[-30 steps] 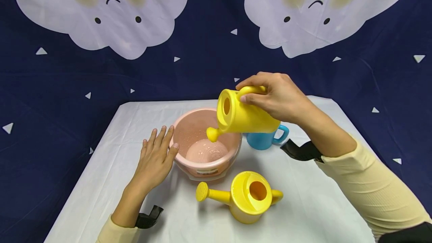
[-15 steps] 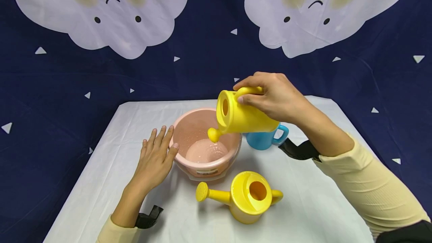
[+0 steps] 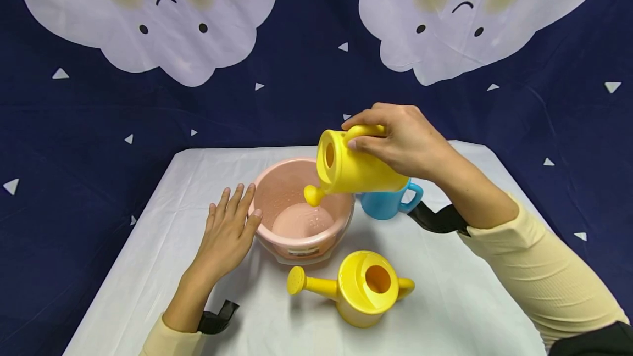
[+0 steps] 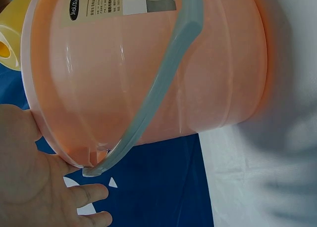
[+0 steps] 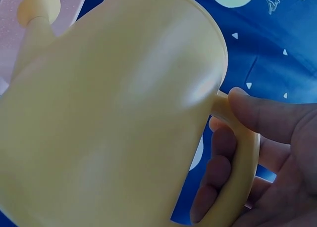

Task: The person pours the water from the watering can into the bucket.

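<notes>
My right hand [image 3: 403,139] grips the handle of a yellow watering can [image 3: 363,166], its fingers curled through the loop in the right wrist view. The can is tilted, and its round sprinkler head [image 3: 312,195] points down over a pink bucket [image 3: 296,240]. Some liquid with small bubbles lies at the bucket's bottom. Against the bucket's left rim rests my left hand [image 3: 229,229], with straight, spread fingers. From the left wrist view, the bucket's pale grey-blue handle [image 4: 153,98] hangs down along its side. A second yellow watering can [image 3: 363,306] stands upright in front of the bucket.
A blue cup [image 3: 383,205] with a side handle stands right of the bucket, partly behind the held can. White cloth [image 3: 455,301] covers the table. A dark blue curtain [image 3: 306,103] with clouds and triangles hangs behind it.
The held watering can has shifted very slightly left with my right hand, keeping its tilt. My left hand, the bucket and the second can have stayed in place.
</notes>
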{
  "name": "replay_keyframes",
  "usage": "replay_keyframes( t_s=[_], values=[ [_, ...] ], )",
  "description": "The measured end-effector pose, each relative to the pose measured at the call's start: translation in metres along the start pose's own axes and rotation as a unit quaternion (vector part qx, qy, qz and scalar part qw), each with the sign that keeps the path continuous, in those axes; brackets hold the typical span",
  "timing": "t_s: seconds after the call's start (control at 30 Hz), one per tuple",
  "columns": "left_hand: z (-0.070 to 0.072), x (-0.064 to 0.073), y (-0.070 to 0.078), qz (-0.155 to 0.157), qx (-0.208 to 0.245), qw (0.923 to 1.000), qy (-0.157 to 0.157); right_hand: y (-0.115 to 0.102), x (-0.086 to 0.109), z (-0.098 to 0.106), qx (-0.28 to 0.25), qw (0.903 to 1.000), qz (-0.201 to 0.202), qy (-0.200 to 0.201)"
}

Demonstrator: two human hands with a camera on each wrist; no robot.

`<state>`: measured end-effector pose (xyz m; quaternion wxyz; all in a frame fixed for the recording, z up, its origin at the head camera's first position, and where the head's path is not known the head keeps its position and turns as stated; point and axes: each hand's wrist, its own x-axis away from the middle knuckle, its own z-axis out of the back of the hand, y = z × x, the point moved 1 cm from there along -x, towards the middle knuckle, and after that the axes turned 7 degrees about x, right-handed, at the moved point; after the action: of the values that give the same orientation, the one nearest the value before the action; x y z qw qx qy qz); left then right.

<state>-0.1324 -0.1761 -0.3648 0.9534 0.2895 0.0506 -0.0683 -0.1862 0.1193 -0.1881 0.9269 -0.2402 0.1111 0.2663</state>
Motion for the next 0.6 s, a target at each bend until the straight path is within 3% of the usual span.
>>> replay_keyframes(
  t_s=[0.6],
  values=[
    [-0.0007,-0.0001,-0.0001,0.002,0.001,1.0,0.001,0.003,0.0036,0.0022,-0.031,0.9992,-0.022,0.011]
  ],
)
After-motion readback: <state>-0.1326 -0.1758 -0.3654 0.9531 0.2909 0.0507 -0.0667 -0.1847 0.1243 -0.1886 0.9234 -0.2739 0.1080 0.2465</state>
